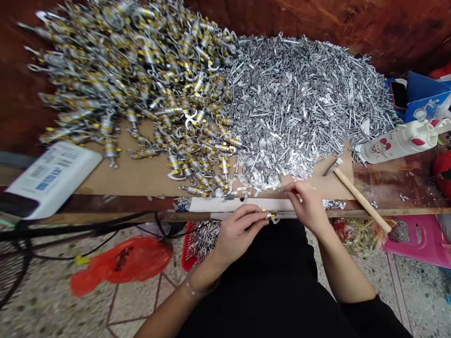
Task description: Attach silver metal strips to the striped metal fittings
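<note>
My left hand point(241, 230) is closed around a small metal fitting point(271, 216) with brass-coloured parts and a curved, hook-like end that points right. My fingers cover most of its body. To the right, my right hand point(306, 204) is raised above the table's front edge with the fingers pinched together. Whatever sits in that pinch is too small and partly hidden to name. Beyond my hands lies a heap of loose silver metal pieces point(275, 122), small drilled plates and eye-ended rods. Left of it rises a pile of similar brass-and-silver fittings point(151, 80).
A hammer point(362, 199) lies across the table's front edge at right, near a white bottle point(394, 143) on its side. At left are a white plastic container point(58, 173) and black cables point(105, 223). Below are a red basket point(188, 256) and a pink stool point(419, 239).
</note>
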The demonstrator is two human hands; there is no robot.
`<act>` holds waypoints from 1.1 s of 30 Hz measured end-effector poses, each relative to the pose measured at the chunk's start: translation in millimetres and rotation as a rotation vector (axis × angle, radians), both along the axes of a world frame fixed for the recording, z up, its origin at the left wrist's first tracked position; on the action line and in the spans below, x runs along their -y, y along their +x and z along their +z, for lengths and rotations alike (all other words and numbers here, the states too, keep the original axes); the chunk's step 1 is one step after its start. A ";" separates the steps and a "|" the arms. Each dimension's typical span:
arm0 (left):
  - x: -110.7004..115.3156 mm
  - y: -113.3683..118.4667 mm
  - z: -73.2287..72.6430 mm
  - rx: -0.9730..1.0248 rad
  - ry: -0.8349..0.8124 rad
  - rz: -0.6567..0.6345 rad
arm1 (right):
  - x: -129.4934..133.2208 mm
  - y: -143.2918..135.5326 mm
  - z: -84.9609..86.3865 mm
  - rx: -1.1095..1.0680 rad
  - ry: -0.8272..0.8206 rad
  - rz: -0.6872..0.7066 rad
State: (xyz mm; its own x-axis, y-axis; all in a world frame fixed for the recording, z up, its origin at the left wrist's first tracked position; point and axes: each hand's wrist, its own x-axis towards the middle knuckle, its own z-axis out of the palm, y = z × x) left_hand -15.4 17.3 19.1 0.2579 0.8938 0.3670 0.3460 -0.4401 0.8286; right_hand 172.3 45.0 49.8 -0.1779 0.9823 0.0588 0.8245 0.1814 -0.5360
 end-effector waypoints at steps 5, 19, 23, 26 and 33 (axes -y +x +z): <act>-0.4 -0.4 5.8 -0.003 0.009 -0.011 | 35.0 -7.7 17.2 -0.060 0.232 0.358; -1.4 8.0 13.3 0.092 -0.227 0.042 | 43.1 -1.3 0.0 -0.179 0.287 0.170; 0.6 11.5 13.5 0.077 -0.254 0.030 | 41.4 -5.5 -2.0 -0.202 0.295 0.151; 2.8 12.7 12.5 0.064 -0.265 0.032 | 42.5 -6.1 -4.4 -0.178 0.312 0.172; 1.5 12.5 14.3 0.008 -0.246 -0.037 | 48.1 -9.3 -12.2 -0.108 0.300 0.166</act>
State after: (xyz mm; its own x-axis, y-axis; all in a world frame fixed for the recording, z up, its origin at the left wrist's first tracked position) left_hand -2.9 15.8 33.4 0.2901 0.9465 0.1415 0.3266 -0.2369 0.9150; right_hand 163.0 -3.1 37.6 -0.3102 0.8767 0.3676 0.7123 0.4705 -0.5209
